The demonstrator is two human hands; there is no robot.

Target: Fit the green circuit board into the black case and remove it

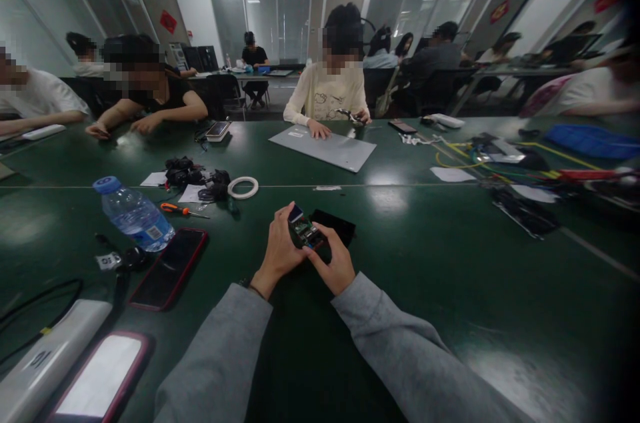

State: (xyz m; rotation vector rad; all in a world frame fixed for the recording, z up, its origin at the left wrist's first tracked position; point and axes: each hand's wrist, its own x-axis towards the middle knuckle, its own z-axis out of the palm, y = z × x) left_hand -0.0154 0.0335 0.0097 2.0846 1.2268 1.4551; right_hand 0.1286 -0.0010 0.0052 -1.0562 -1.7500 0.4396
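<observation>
Between my two hands, above the dark green table, is a small circuit board with green and silver parts. My left hand grips its left side, and a small dark screen-like piece shows at the fingertips. On the other side my right hand pinches the board's right edge between thumb and fingers. Behind the hands lies a flat black case-like object, partly covered by my right fingers. Whether the board is joined to anything beneath is hidden.
To the left are a water bottle, a red-edged phone, an orange screwdriver, a tape roll and black cables. A white power bank-like box lies nearer. Across the table a person touches a grey panel.
</observation>
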